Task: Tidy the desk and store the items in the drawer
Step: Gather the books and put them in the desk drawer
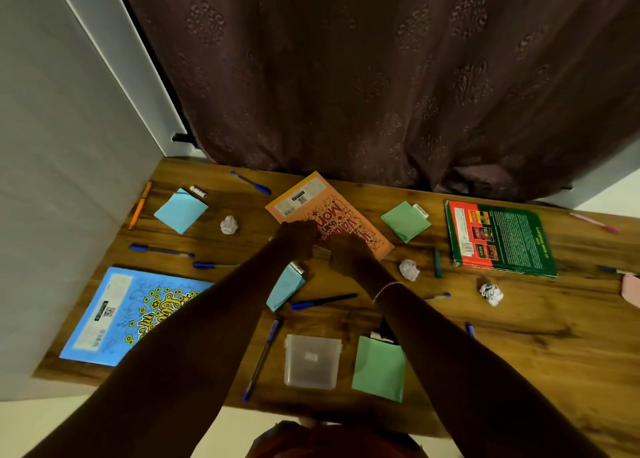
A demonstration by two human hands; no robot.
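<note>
- Desk (519, 353) fills lower frame; curtain (381, 76) hangs behind it, upper frame.
- I see blue book (114, 319) lower left, red-green book (502, 239) right, orange book (322, 208) centre.
- Left hand (298, 241) and right hand (349, 256) meet over orange book's near edge; too dark, can't tell either grip.
- Clear box (311, 360), green notes (379, 367) lower centre, between the forearms.
- Blue pad (285, 286) half under left forearm; pen (323, 301), paper ball (408, 269) nearby.

Arms outstretched, left hand (298, 241), right hand (349, 255) — close
</note>
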